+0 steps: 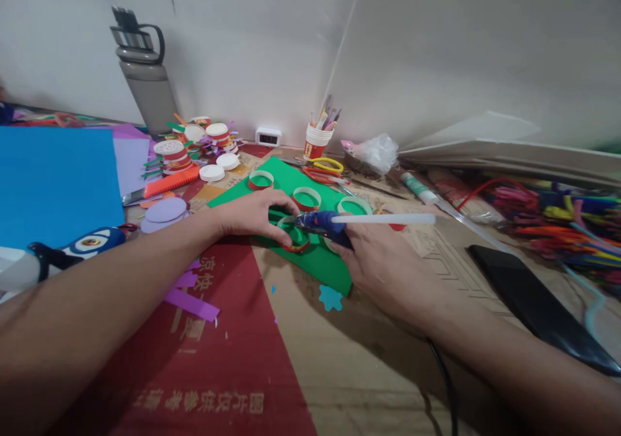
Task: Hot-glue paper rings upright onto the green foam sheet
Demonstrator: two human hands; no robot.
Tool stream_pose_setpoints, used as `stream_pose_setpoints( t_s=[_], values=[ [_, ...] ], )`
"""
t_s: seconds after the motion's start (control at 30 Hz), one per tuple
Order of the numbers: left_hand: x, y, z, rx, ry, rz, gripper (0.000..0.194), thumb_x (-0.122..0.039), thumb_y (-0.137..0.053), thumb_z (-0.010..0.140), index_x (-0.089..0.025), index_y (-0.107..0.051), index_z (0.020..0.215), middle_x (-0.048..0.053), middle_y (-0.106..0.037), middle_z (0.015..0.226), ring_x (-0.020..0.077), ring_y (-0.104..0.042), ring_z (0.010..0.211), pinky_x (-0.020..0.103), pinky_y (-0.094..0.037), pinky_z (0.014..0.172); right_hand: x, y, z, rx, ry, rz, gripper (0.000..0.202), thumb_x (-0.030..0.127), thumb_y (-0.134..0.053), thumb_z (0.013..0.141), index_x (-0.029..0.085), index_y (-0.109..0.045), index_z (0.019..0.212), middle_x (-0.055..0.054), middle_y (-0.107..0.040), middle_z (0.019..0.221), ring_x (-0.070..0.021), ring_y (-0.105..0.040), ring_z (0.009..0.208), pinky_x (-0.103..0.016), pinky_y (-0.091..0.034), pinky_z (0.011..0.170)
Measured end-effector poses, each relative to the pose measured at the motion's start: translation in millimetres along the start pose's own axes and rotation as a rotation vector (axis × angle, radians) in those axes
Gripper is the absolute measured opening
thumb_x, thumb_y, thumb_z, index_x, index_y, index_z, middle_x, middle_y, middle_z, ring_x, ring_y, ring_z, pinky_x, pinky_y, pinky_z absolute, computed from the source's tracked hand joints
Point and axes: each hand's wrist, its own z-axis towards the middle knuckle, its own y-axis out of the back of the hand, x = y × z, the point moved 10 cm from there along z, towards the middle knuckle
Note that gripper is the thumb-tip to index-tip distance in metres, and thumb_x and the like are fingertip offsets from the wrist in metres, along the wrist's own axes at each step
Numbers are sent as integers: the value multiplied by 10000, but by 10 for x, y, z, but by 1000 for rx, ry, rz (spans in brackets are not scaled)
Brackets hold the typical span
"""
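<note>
My right hand [378,255] is wrapped round a blue hot glue gun [317,221], with a long white glue stick [388,218] jutting out of its back. The gun's tip is over a red-and-white paper ring [297,248] lying on a green sheet [330,270]. My left hand [250,213] curves round that ring, thumb and fingers at its rim; the hand and the gun partly cover it. Other similar rings stand on the sheet, among them a ring [261,180] at the far left and a ring [306,198] behind the gun.
Behind the sheet are scissors [327,165], a cup of pens [317,140] and a small clock [268,137]. A tall bottle [148,80] and decorated cups [173,156] stand left. An orange cutter [169,180] lies nearby. At right are a black phone [538,303] and pipe cleaners [577,222].
</note>
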Motion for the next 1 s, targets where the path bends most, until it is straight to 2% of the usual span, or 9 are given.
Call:
stream_pose_setpoints(
  t_s=[0.27, 0.47, 0.6, 0.77, 1.0],
  values=[
    [13, -5, -8, 0, 7, -3, 567, -462, -831, 633, -213, -681, 1119, 46, -639, 1194, 230, -569, 1133, 315, -419, 984, 9, 176, 26, -29, -64, -13, 193, 202, -466, 927, 207, -639, 1012, -98, -704, 885, -254, -648, 836, -361, -470, 752],
    [11, -18, -7, 12, -3, 2, 531, -453, -824, 650, -223, -684, 1108, 41, -640, 1193, 224, -565, 1134, 312, -415, 983, -39, 109, 5, 15, -84, -22, 143, 202, -484, 929, 199, -627, 937, -92, -713, 898, -235, -654, 797, -342, -460, 712],
    [17, -12, 1, -6, -17, -4, 523, -439, -831, 646, -226, -685, 1101, 42, -642, 1191, 223, -565, 1133, 317, -412, 986, -81, 56, 9, 43, -124, 14, 142, 240, -497, 942, 176, -619, 979, -103, -717, 932, -239, -660, 823, -347, -470, 727],
    [42, -18, 12, -7, -11, 4, 535, -451, -832, 640, -220, -682, 1099, 43, -646, 1172, 225, -574, 1116, 316, -422, 972, -47, 28, 42, 9, -75, 88, 171, 254, -469, 960, 181, -612, 1019, -106, -718, 978, -238, -658, 852, -352, -474, 744],
    [56, -13, 7, -6, 7, -11, 549, -455, -832, 634, -215, -680, 1104, 51, -642, 1185, 233, -570, 1126, 329, -420, 981, -48, 22, 42, -11, -40, 53, 159, 259, -476, 958, 187, -616, 981, -87, -710, 916, -221, -645, 794, -343, -466, 717]
  ],
)
